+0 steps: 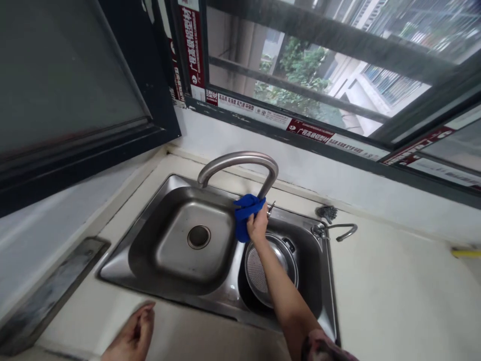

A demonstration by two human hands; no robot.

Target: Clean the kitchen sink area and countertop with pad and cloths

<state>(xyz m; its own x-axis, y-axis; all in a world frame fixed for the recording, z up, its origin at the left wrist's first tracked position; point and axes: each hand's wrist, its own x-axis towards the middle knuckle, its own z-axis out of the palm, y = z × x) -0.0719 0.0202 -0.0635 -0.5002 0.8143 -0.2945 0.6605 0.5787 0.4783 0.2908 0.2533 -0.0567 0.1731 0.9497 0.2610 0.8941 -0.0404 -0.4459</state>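
Note:
My right hand (258,225) is closed on a blue cloth (242,216), pressed against the lower part of the curved metal faucet (240,158). Part of the cloth hangs over the divider of the steel double sink (232,288). Below my right forearm, a round metal pot or strainer (257,268) sits in the right basin, partly hidden by the arm. Near the front edge of the counter, my left hand (131,331) has its fingers curled together, and nothing shows in it.
A small curved spout (347,233) and a dark scrubber (326,213) are at the sink's back right corner. An open dark-framed window sash (150,125) juts in from the left. A grey strip (56,296) lies along the left counter. Something yellow (466,253) is far right.

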